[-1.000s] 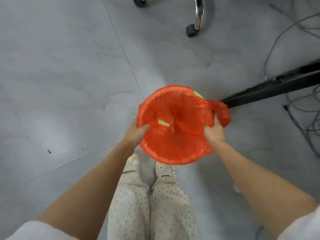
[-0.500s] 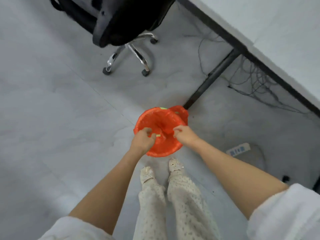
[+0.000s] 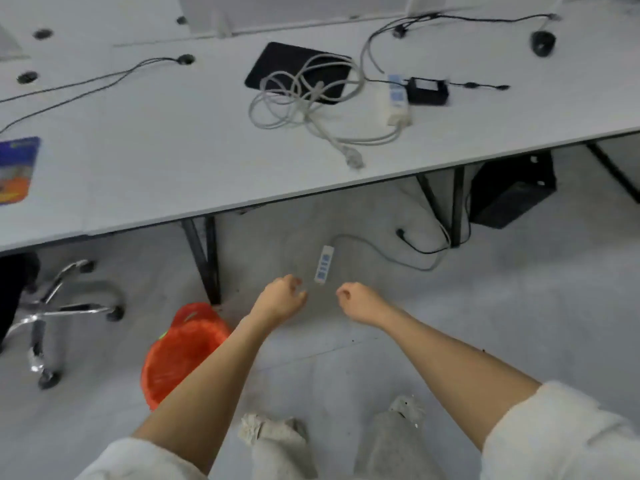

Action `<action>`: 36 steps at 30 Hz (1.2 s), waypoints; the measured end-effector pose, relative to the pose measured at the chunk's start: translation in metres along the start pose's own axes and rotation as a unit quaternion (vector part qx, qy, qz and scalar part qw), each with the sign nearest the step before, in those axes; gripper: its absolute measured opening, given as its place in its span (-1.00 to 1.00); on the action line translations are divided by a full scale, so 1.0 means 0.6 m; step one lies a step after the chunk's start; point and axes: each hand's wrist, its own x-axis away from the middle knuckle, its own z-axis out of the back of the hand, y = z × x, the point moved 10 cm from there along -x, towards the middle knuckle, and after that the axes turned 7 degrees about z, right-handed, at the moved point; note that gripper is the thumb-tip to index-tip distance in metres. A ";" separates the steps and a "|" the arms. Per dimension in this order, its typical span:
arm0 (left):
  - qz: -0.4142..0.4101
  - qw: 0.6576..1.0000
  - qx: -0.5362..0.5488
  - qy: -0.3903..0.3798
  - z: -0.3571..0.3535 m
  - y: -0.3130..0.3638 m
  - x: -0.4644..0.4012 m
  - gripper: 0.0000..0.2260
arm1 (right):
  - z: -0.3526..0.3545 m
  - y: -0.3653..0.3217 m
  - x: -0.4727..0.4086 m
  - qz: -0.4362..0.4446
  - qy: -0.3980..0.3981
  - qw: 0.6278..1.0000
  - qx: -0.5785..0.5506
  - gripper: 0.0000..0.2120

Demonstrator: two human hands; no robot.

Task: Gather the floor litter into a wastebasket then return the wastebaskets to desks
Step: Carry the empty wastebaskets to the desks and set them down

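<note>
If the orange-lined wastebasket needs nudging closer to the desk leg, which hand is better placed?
Left, probably. The left hand is on the side of the orange-lined wastebasket; the right hand is farther off. Both are empty.

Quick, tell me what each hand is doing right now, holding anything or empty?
Left hand: fingers loosely curled, holding nothing, clear of the wastebasket.
Right hand: fingers loosely curled, holding nothing.

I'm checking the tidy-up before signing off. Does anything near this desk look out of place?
A white power strip lies loose on the floor under the desk, cord trailing. A tangled white cable sprawls across the desktop. The orange-lined wastebasket stands upright by the desk leg.
</note>
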 end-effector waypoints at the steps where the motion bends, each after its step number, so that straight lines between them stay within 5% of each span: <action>1: -0.022 0.999 -0.025 -0.011 -0.032 0.076 0.003 -0.64 | 0.043 0.068 0.032 -0.020 0.018 0.999 -0.023 -0.67; 9: -0.193 0.959 -0.181 -0.100 -0.339 0.644 0.088 -0.63 | 0.304 0.596 0.326 -0.195 0.206 0.945 -0.164 -0.72; 19: -0.293 0.905 -0.250 -0.181 -0.643 1.074 0.152 -0.68 | 0.473 0.965 0.521 -0.306 0.331 0.846 -0.286 -0.66; 26: -0.350 0.875 -0.260 -0.209 -0.817 1.441 0.118 -0.68 | 0.688 1.247 0.557 -0.353 0.382 0.790 -0.326 -0.64; 33: -0.366 0.865 -0.255 -0.228 -0.953 1.823 0.114 -0.69 | 0.898 1.522 0.636 -0.369 0.440 0.680 -0.457 -0.79; 36: -0.385 0.849 -0.267 -0.244 -1.027 1.947 0.121 -0.69 | 0.969 1.626 0.677 -0.380 0.452 0.670 -0.450 -0.75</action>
